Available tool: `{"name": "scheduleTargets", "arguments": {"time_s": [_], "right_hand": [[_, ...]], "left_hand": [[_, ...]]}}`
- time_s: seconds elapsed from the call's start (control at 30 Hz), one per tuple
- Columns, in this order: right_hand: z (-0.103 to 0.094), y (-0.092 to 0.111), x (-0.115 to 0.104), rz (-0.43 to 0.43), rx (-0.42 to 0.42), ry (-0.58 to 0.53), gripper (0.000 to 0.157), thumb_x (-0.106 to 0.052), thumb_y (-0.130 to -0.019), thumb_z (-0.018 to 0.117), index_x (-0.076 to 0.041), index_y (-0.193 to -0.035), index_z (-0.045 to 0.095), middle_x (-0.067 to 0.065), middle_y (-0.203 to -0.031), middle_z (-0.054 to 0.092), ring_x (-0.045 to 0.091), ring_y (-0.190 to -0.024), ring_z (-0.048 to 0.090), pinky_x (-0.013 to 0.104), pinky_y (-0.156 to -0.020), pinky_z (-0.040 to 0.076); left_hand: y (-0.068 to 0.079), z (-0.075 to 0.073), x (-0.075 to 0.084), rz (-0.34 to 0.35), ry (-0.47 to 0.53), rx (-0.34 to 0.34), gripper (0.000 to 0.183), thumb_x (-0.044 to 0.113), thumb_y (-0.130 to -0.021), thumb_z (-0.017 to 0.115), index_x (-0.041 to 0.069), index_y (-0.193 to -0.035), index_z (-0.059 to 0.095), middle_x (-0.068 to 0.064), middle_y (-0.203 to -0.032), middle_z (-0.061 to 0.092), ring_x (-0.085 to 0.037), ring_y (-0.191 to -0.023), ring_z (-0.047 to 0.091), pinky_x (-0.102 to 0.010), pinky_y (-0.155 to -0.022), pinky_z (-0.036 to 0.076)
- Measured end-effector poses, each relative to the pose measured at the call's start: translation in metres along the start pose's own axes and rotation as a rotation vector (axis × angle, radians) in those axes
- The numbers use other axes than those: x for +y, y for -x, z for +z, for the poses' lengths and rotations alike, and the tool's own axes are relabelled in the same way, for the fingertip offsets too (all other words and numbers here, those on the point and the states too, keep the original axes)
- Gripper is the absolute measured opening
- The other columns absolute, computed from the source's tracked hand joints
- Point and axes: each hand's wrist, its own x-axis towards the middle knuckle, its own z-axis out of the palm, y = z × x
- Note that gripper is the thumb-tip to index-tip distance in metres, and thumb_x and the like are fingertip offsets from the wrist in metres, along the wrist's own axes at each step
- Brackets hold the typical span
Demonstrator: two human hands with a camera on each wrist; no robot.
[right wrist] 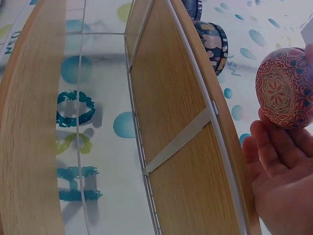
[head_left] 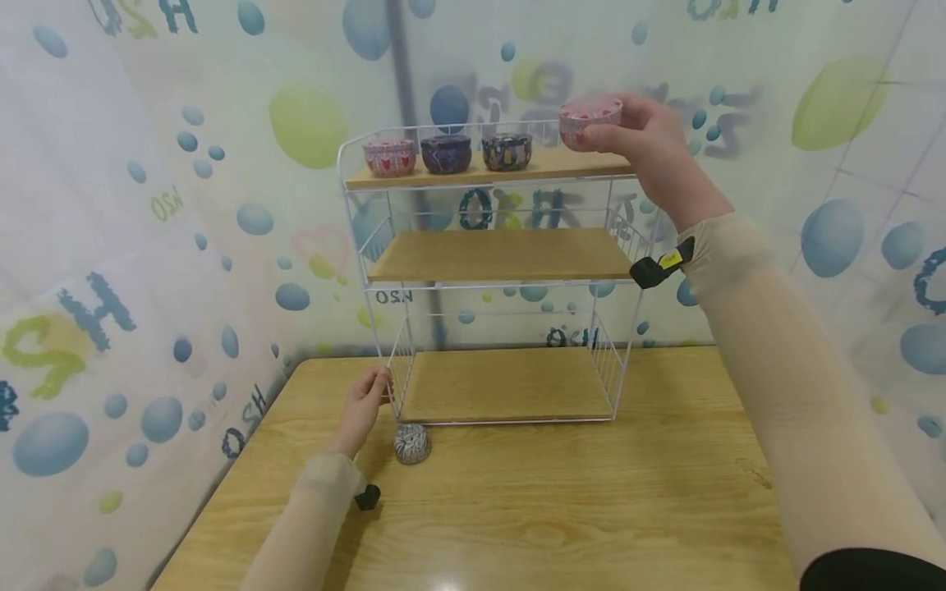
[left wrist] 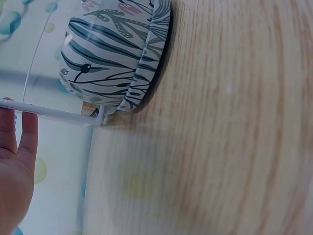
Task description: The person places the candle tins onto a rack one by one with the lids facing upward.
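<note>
My right hand holds a round pink-and-red patterned tin just above the right end of the rack's top shelf. The tin's ornate red base faces the right wrist camera, with fingers beneath its side. At the lower left post of the white wire rack, my left hand grips the frame; in the left wrist view its fingertips go behind the bar. A tin with black, white and green leaf patterns sits on the table close to that hand, beside the rack's front left foot.
Three tins stand in a row on the top shelf: a pink one, a dark blue one and a dark multicoloured one. Below are the middle wooden shelf and bottom shelf. The rack stands on a wooden table before a patterned curtain.
</note>
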Motion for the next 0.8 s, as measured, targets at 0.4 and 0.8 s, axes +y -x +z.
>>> {"name": "scheduleTargets", "arguments": {"time_s": [0.4,0.8], "right_hand": [[-0.0021,-0.0062,-0.0043,0.021,0.029,0.120,0.047,-0.018,-0.086,0.073,-0.009,-0.129,0.058,0.005,-0.118,0.060,0.019,-0.107,0.053,0.024,-0.092,0.043],[-0.0007,-0.0084,-0.0005,0.097,0.093,0.135,0.041,-0.023,-0.083,0.076,-0.012,-0.120,0.063,0.002,-0.116,0.060,0.017,-0.105,0.051,0.036,-0.097,0.037]], "left_hand": [[0.0005,0.0019,-0.0003,-0.005,0.010,-0.011,0.032,0.015,-0.105,0.041,-0.017,-0.105,0.045,-0.026,-0.092,0.050,-0.032,-0.087,0.054,-0.052,-0.086,0.050],[-0.0006,0.0014,0.0018,-0.013,0.019,-0.004,0.026,0.016,-0.106,0.041,-0.007,-0.097,0.050,-0.027,-0.091,0.049,-0.011,-0.078,0.055,-0.053,-0.086,0.050]]}}
